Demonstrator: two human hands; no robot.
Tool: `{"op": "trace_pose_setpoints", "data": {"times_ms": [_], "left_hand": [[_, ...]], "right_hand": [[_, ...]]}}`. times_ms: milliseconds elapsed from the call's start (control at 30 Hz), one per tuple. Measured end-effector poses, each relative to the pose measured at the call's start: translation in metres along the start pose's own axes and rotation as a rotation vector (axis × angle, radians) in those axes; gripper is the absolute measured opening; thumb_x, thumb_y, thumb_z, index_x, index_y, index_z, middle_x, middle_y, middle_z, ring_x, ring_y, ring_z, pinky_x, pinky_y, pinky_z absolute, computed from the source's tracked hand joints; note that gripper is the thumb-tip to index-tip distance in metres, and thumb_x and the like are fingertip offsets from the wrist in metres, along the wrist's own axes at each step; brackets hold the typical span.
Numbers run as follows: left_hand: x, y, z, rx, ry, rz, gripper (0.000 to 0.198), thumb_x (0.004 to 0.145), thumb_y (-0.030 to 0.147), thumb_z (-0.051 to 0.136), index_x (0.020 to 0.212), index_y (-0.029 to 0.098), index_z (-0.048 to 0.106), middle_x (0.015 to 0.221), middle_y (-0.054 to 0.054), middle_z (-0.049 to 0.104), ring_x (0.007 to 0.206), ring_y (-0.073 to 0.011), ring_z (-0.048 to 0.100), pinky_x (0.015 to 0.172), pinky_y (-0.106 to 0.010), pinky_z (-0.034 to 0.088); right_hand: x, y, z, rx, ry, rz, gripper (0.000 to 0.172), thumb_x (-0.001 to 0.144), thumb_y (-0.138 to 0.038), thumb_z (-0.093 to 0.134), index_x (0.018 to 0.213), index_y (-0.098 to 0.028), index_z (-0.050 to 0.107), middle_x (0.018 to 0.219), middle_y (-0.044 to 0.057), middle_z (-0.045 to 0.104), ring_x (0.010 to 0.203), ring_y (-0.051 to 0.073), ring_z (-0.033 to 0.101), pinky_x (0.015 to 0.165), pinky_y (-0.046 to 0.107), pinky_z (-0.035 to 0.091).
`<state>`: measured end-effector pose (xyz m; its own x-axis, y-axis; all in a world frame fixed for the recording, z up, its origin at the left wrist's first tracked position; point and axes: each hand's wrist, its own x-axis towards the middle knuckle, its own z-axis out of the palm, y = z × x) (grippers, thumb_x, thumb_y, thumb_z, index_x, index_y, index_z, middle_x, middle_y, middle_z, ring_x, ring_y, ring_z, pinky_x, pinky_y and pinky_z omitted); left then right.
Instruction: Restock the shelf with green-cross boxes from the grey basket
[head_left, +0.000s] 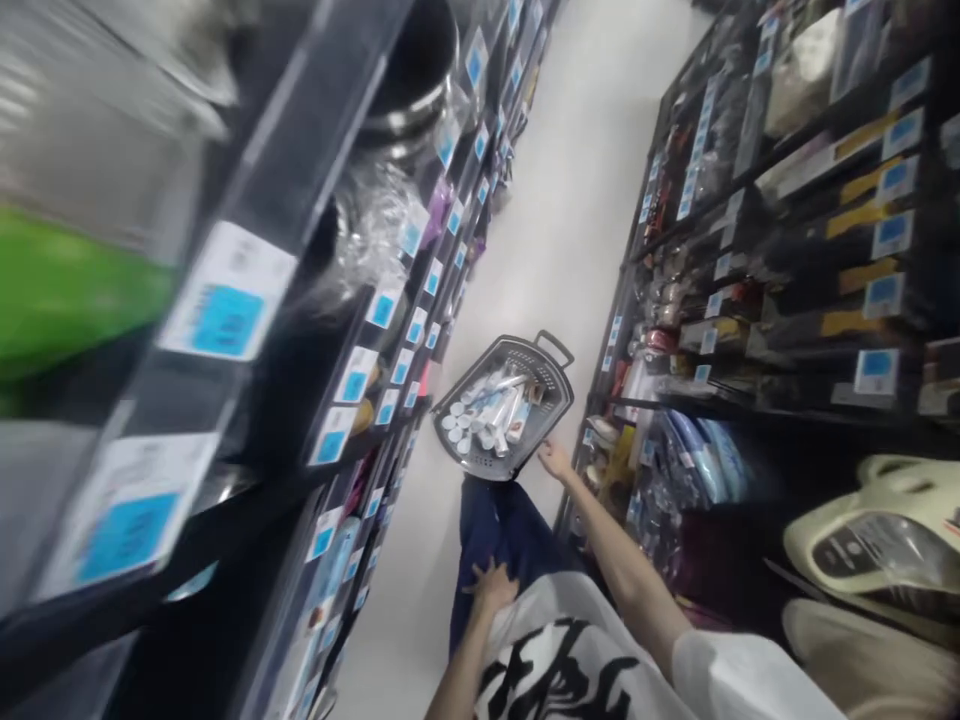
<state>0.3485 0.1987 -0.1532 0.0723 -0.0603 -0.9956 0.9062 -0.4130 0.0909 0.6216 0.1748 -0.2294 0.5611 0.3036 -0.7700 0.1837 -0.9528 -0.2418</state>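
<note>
A grey plastic shopping basket point(541, 440) with perforated walls is in front of my legs, low in the aisle. Several white tube-shaped packs point(491, 412) with round ends lie in it, along with a few brown-and-white packages point(531, 398). My right hand point(553, 460) is at the basket's near right rim with curled fingers, gripping its edge. A black handle loop point(555, 347) sticks out at the far end. Resting against my dark trousers, my left hand point(493, 585) has its fingers spread and holds nothing.
Tall dark shelves with blue-and-white price labels point(229, 305) rise close on the left. The right-hand shelves carry packaged goods and cream-coloured plastic items point(877, 540). A pale floor point(577, 200) runs ahead between them. Plastic-wrapped pots point(409, 90) stand on the upper left shelf.
</note>
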Motion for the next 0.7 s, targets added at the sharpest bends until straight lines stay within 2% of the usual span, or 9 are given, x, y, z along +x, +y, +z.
{"op": "trace_pose_setpoints", "data": {"times_ms": [67, 133, 233, 333, 433, 533, 600, 700], "left_hand": [[0.019, 0.005, 0.000, 0.145, -0.053, -0.049, 0.064, 0.089, 0.036, 0.057, 0.151, 0.024, 0.052, 0.172, -0.008, 0.014, 0.153, -0.0539, 0.011, 0.108, -0.081, 0.030], [0.036, 0.006, 0.000, 0.283, -0.068, -0.063, 0.069, 0.088, 0.035, 0.059, 0.155, 0.028, 0.045, 0.174, -0.006, 0.003, 0.153, -0.0546, 0.006, 0.108, -0.082, 0.029], [0.060, 0.002, -0.003, 0.394, -0.047, -0.039, 0.084, 0.080, 0.040, 0.071, 0.158, 0.032, 0.040, 0.173, -0.006, -0.004, 0.152, -0.0565, 0.006, 0.109, -0.081, 0.027], [0.084, -0.003, -0.012, 0.454, 0.061, 0.042, 0.094, 0.071, 0.040, 0.082, 0.156, 0.033, 0.044, 0.173, -0.007, -0.006, 0.150, -0.0599, 0.010, 0.111, -0.078, 0.029], [0.110, 0.001, -0.024, 0.493, 0.153, 0.113, 0.098, 0.068, 0.033, 0.084, 0.156, 0.029, 0.043, 0.174, -0.011, 0.005, 0.151, -0.0599, 0.009, 0.113, -0.075, 0.028], [0.135, 0.009, -0.036, 0.529, 0.144, 0.108, 0.090, 0.079, 0.027, 0.071, 0.161, 0.026, 0.034, 0.168, -0.017, 0.027, 0.153, -0.0521, 0.016, 0.113, -0.075, 0.027], [0.147, 0.010, -0.044, 0.544, 0.119, 0.115, 0.086, 0.083, 0.021, 0.062, 0.162, 0.025, 0.030, 0.164, -0.018, 0.038, 0.153, -0.0463, 0.022, 0.114, -0.074, 0.024], [0.154, 0.002, -0.052, 0.543, 0.105, 0.167, 0.089, 0.079, 0.011, 0.058, 0.163, 0.023, 0.028, 0.159, -0.017, 0.045, 0.153, -0.0411, 0.027, 0.120, -0.069, 0.018]], "right_hand": [[0.020, 0.002, 0.010, 0.007, -0.004, 0.019, 0.051, 0.089, -0.019, 0.055, 0.139, -0.011, 0.060, 0.130, 0.013, 0.071, 0.107, 0.021, 0.073, 0.100, 0.028, 0.052], [0.042, 0.002, 0.018, 0.012, 0.007, 0.031, 0.051, 0.089, -0.019, 0.056, 0.139, -0.011, 0.061, 0.136, 0.014, 0.068, 0.117, 0.023, 0.069, 0.105, 0.030, 0.050], [0.081, 0.002, 0.031, 0.023, 0.031, 0.040, 0.051, 0.088, -0.019, 0.057, 0.139, -0.013, 0.061, 0.143, 0.015, 0.063, 0.135, 0.025, 0.056, 0.115, 0.035, 0.042], [0.124, 0.003, 0.050, 0.036, 0.043, 0.056, 0.052, 0.090, -0.023, 0.057, 0.141, -0.014, 0.058, 0.152, 0.016, 0.053, 0.145, 0.027, 0.045, 0.119, 0.039, 0.038], [0.164, 0.010, 0.074, 0.052, 0.047, 0.093, 0.054, 0.094, -0.034, 0.057, 0.145, -0.015, 0.054, 0.163, 0.019, 0.036, 0.145, 0.031, 0.045, 0.117, 0.042, 0.040], [0.196, 0.018, 0.095, 0.059, 0.042, 0.124, 0.058, 0.093, -0.035, 0.059, 0.148, -0.018, 0.051, 0.168, 0.019, 0.021, 0.134, 0.033, 0.056, 0.114, 0.043, 0.044], [0.215, 0.025, 0.104, 0.058, 0.052, 0.146, 0.059, 0.092, -0.031, 0.059, 0.149, -0.020, 0.050, 0.169, 0.018, 0.017, 0.127, 0.033, 0.062, 0.113, 0.042, 0.045], [0.245, 0.036, 0.111, 0.077, 0.109, 0.207, 0.058, 0.092, -0.031, 0.058, 0.149, -0.018, 0.050, 0.167, 0.020, 0.020, 0.126, 0.033, 0.062, 0.112, 0.042, 0.045]]}}
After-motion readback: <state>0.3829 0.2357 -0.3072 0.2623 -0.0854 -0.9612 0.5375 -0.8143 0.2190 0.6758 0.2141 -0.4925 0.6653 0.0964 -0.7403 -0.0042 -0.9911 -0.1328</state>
